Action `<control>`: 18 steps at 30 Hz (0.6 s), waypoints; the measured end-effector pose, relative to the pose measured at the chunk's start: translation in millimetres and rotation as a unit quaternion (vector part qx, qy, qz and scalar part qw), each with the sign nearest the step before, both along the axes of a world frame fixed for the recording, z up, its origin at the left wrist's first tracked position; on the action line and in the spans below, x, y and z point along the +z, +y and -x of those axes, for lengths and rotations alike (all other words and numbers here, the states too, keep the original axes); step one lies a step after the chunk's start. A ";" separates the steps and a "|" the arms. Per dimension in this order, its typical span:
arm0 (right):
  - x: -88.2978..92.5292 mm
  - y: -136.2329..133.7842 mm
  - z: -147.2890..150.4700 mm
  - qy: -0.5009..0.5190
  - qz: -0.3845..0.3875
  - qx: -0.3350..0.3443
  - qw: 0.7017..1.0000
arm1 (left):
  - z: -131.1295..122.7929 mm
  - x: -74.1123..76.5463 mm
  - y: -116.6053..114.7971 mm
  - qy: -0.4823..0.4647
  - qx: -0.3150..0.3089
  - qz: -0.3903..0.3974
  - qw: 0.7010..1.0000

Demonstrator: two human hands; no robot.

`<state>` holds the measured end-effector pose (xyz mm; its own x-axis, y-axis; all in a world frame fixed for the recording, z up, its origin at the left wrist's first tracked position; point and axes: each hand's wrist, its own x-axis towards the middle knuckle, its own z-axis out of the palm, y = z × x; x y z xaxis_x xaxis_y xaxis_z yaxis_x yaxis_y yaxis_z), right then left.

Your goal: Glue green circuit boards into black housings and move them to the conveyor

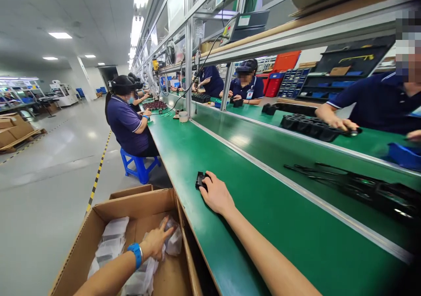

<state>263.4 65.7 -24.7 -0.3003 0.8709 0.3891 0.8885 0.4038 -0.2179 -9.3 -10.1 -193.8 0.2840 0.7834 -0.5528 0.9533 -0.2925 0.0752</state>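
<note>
My left hand, with a blue wristband, is down inside a cardboard box. Its fingers are stretched apart over a clear plastic-wrapped packet and seem to touch it; what the wrapping holds is not clear. More white wrapped packets lie in rows in the box. On the green workbench, my right hand grips a small black plastic part near the left edge. The fingers hide some of that part.
A co-worker sits on a blue stool farther along the bench. Across the divider, another person's hand is by a black tray. Black cabled assemblies lie right. A tape roll stands ahead; a metal post rises beyond.
</note>
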 end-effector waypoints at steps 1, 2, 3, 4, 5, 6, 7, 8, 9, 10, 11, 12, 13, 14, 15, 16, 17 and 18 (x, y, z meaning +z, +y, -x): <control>-0.3 0.0 -0.4 0.002 0.001 -0.001 1.000 | -3.5 0.2 5.9 -0.009 -0.004 0.004 1.000; -0.7 0.1 -0.7 0.004 0.002 -0.001 1.000 | -5.8 0.8 9.9 -0.019 -0.004 0.006 1.000; -1.0 0.4 -1.0 0.007 0.004 -0.003 1.000 | -7.1 1.6 11.8 -0.029 0.001 0.004 1.000; -1.1 0.7 -1.3 0.010 0.005 -0.004 1.000 | -7.8 2.5 11.8 -0.038 0.013 -0.001 0.999; -1.1 0.9 -1.5 0.014 0.008 -0.005 1.000 | -8.0 3.7 10.2 -0.048 0.028 -0.008 0.998; -0.9 1.0 -1.7 0.018 0.010 -0.004 1.000 | -7.8 5.2 7.4 -0.057 0.044 -0.016 0.997; -0.7 0.9 -1.8 0.023 0.013 -0.002 1.000 | -7.2 7.3 3.7 -0.067 0.061 -0.024 0.996; -0.4 0.4 -2.1 0.027 0.015 0.002 1.000 | -5.8 10.4 -0.4 -0.079 0.075 -0.031 0.994; -0.2 -0.2 -2.4 0.032 0.018 0.007 0.999 | -3.4 14.8 -4.7 -0.092 0.086 -0.037 0.991; -0.2 -0.9 -2.8 0.036 0.020 0.011 0.999 | 0.3 21.0 -8.9 -0.108 0.096 -0.045 0.989; -0.4 -1.6 -3.3 0.041 0.023 0.016 0.999 | 5.5 29.4 -13.2 -0.125 0.104 -0.056 0.985; -0.7 -2.1 -3.7 0.046 0.027 0.019 0.998 | 12.1 40.2 -17.4 -0.143 0.113 -0.071 0.981; -0.9 -2.2 -4.2 0.052 0.033 0.022 0.998 | 20.0 53.5 -21.5 -0.163 0.121 -0.089 0.975; -0.6 -2.0 -4.5 0.058 0.040 0.024 0.997 | 28.7 69.1 -25.5 -0.185 0.128 -0.111 0.968; 0.4 -1.4 -4.9 0.065 0.049 0.027 0.996 | 37.6 86.7 -29.3 -0.209 0.134 -0.137 0.959; 2.6 -0.8 -5.6 0.071 0.060 0.032 0.995 | 45.7 105.8 -32.7 -0.233 0.135 -0.163 0.949; 6.1 -0.4 -7.1 0.076 0.072 0.038 0.994 | 52.0 125.9 -35.1 -0.258 0.133 -0.189 0.938; 11.1 -0.8 -9.9 0.082 0.084 0.047 0.992 | 55.4 146.4 -36.2 -0.280 0.124 -0.209 0.929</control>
<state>273.3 64.8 -13.6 -0.3278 0.8990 0.2905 0.7963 0.4284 -0.4271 -64.8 -46.3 -47.4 0.2169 0.9762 -0.0056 0.8405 -0.1839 0.5097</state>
